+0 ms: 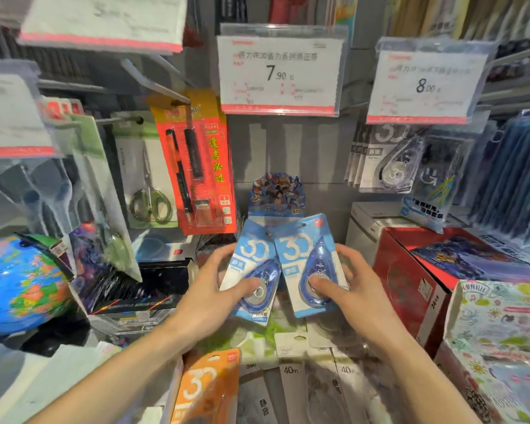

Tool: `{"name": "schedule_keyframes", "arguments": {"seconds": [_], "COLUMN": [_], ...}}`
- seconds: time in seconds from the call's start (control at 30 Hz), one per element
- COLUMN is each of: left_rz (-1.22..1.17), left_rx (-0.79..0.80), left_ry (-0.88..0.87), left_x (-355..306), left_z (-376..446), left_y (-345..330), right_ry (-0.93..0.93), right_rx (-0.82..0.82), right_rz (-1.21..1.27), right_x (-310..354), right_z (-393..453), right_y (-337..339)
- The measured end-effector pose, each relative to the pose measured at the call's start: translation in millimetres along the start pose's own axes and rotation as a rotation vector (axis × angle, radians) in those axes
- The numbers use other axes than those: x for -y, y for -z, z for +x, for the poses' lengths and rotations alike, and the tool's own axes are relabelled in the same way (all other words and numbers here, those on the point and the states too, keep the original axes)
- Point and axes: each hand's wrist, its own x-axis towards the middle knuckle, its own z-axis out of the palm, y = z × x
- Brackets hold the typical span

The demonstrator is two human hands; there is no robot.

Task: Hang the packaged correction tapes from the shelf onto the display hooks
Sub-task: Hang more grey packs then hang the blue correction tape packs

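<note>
My left hand [208,298] grips a blue packaged correction tape [251,261], thumb pressed on its blister. My right hand [349,292] holds a second blue packaged correction tape [300,255] the same way. Both packs stand upright side by side above the shelf, tops nearly touching. Directly above them is a 7.90 price tag [279,71] at the front of a display hook; the hook itself is hidden behind the tag and the wall under it looks bare. An orange correction tape pack [205,390] and white 40m packs [291,371] lie on the shelf below my wrists.
Grey correction tape packs [389,160] hang right under an 8.00 tag [426,84]. Scissors [149,185] and an orange pen pack [196,166] hang left. A globe [22,283] sits far left, a red box [410,270] and a patterned box [499,347] right.
</note>
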Motion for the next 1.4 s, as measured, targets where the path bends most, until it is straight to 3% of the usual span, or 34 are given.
{"name": "schedule_keyframes", "arguments": {"seconds": [0.27, 0.57, 1.03, 1.4], "left_rz": [-0.051, -0.056, 0.071, 0.263], "left_rx": [0.113, 0.1, -0.002, -0.169], "left_ry": [-0.18, -0.306, -0.405, -0.461], "left_x": [-33.2, -82.0, -158.7, -205.2], "left_z": [-14.8, -20.7, -42.3, -72.5], "left_y": [19.7, -14.6, -151.0, -158.0], "right_ry": [0.137, 0.226, 0.347, 0.39], "right_rx": [0.092, 0.076, 0.134, 0.154], "right_rz": [0.01, -0.039, 0.057, 0.091], "right_x": [50.6, 87.7, 63.7, 73.7], "right_z": [-19.2, -42.6, -53.0, -48.5], "right_y": [29.5, 84.4, 236.2, 258.9]}}
